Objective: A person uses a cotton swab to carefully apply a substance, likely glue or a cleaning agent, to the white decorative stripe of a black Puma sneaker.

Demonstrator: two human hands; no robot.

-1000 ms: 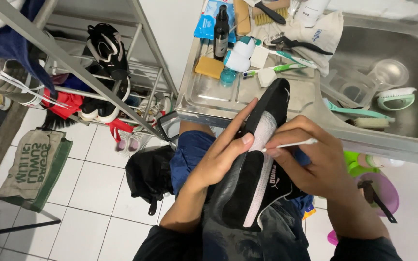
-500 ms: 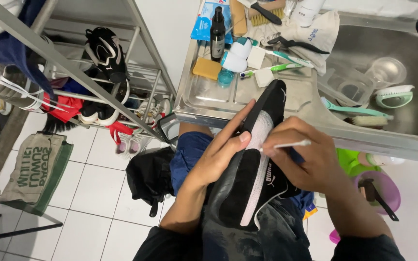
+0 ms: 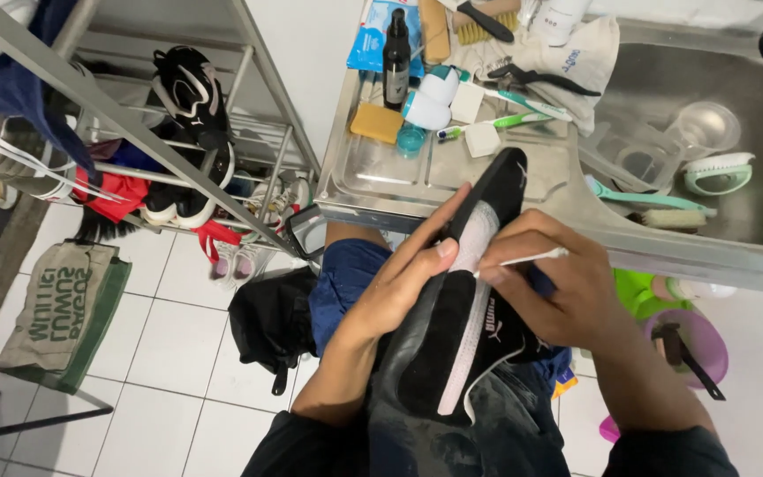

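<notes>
A black suede sneaker (image 3: 452, 344) with a white side stripe lies on my lap, its toe pointing toward the sink. My left hand (image 3: 404, 278) grips its left side, fingers laid along the stripe. My right hand (image 3: 554, 283) pinches a thin white stick-like tool (image 3: 532, 258), its tip pressed to the white stripe near the toe.
A steel sink counter (image 3: 373, 190) carries a dark bottle (image 3: 396, 57), a yellow sponge (image 3: 376, 122), toothbrushes (image 3: 496, 122), brushes and a cloth. The basin (image 3: 752, 212) holds a clear cup and a teal brush. A shoe rack (image 3: 178, 115) stands at left. A bag (image 3: 64, 309) lies on white tiles.
The view has shifted slightly. My right hand with the thin tool has slid a little along the stripe; the left hand keeps its hold on the sneaker.
</notes>
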